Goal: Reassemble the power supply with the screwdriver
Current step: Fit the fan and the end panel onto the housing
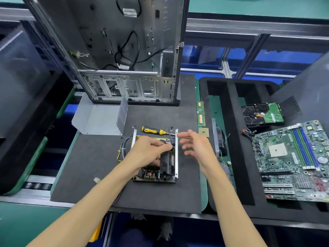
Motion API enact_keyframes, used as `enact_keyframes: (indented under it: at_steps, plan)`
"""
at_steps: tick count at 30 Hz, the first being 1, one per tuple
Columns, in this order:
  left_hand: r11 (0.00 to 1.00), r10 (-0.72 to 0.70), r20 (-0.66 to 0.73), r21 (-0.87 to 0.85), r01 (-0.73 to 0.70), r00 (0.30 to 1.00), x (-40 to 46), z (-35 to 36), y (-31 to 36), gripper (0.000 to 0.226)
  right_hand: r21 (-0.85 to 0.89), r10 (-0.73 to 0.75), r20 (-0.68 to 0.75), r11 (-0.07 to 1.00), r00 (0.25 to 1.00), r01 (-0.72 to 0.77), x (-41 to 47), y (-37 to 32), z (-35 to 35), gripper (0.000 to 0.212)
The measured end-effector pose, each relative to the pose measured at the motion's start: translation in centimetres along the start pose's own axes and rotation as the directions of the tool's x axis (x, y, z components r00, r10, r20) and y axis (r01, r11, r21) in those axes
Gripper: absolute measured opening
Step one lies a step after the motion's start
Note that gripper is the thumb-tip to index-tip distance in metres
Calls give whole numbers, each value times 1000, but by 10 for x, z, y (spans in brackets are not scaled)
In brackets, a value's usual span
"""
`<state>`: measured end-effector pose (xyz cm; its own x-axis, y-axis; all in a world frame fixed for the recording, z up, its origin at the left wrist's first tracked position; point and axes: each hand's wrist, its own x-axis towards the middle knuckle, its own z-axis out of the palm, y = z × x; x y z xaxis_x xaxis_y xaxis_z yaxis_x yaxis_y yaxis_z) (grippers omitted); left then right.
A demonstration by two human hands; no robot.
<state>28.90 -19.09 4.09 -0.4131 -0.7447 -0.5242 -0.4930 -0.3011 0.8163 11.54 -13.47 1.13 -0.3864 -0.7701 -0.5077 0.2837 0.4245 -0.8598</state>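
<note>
**Fan held inside the open supply**

The supply (154, 173), an open metal tray with bare circuit board, sits on the dark foam mat (89, 166). The left hand (149, 150) grips its square black fan (167, 163). The right hand (194, 145) hovers beside, fingers spread, holding nothing. The yellow-and-black screwdriver (154, 130) lies just behind.

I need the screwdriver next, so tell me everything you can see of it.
The screwdriver has a yellow and black handle and a thin metal shaft. It lies flat on the dark mat, handle to the left and shaft pointing right, just beyond the open power supply. Its tip reaches the supply's right metal rail and is hard to make out. Neither hand touches it: the left hand grips the fan inside the supply, the right hand hovers open nearby.
</note>
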Motion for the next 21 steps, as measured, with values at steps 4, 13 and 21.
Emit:
enact_keyframes:
  at_steps: [4,13,21]
  plan:
    - [998,-42,78,-46,46,996,2,10,-3,36,-130,-60,-20,990,998,57,2,10,-1,17]
    - [997,-50,81,66,45,995,11,-1,2,16,-145,13,120,989,993,4,3,19,-4,20]
    - [966,1,-14,259,3,1000,17,16,2,14,-133,16,134,991,991,1,4,17,-5,19]
